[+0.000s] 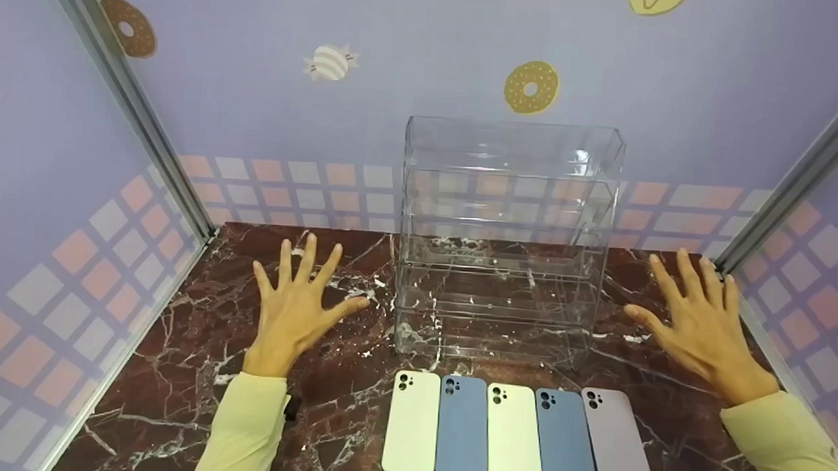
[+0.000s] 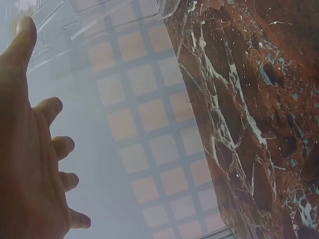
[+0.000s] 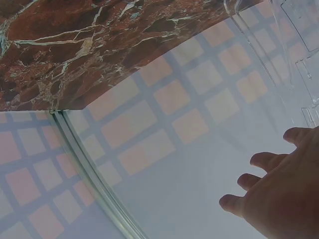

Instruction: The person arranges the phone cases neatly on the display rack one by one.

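Note:
My left hand [image 1: 293,318] is spread, palm down, to the left of a clear plastic tiered rack [image 1: 501,270]. Over on the rack's right side, my right hand [image 1: 703,335] has its fingers fanned out too. Neither hand holds anything. In front of the rack, phone cases lie side by side: a cream case [image 1: 411,423], a blue case [image 1: 462,429], a second cream case [image 1: 515,437], a second blue case [image 1: 566,443] and a lilac case [image 1: 617,441]. Their camera cutouts point toward the rack. Both wrist views show the hands with extended fingers and no object in them.
The dark red marbled table [image 1: 342,428] carries everything. A purple back wall [image 1: 256,104] with printed tiles and sweets rises behind the rack. Side panels close in left and right, joined at metal corner posts [image 1: 141,121].

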`<act>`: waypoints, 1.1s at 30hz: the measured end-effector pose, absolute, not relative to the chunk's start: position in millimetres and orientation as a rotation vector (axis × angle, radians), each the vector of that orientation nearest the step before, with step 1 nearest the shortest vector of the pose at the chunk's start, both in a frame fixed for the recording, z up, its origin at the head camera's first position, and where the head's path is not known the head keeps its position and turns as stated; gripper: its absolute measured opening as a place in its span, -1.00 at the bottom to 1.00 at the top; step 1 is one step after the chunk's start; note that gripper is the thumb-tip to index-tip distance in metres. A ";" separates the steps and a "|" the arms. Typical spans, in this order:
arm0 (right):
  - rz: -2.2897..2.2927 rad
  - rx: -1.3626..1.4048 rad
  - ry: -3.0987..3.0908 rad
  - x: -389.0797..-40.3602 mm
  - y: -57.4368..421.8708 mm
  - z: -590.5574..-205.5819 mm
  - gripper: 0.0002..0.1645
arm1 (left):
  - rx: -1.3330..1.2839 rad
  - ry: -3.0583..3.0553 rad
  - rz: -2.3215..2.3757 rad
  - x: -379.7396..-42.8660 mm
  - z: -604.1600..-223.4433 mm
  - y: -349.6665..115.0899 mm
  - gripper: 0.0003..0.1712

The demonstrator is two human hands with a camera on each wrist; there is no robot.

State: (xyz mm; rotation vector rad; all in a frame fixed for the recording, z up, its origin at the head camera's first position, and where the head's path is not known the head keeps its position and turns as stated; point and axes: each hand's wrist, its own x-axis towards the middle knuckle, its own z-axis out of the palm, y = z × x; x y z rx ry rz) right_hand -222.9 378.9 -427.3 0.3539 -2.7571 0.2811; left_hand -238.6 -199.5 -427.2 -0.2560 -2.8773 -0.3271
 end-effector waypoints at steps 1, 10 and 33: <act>0.277 0.355 -2.754 -222.6 378.9 -427.6 0.05 | -0.255 -2.878 -0.328 -238.4 -426.9 -199.4 0.18; 0.321 0.394 -2.750 -218.6 379.7 -426.5 0.03 | -0.227 -2.881 -0.363 -236.2 -424.4 -200.6 0.18; 0.970 0.606 -2.698 -203.2 394.2 -404.5 -0.13 | -0.266 -2.490 -1.030 -244.1 -424.5 -183.0 -0.04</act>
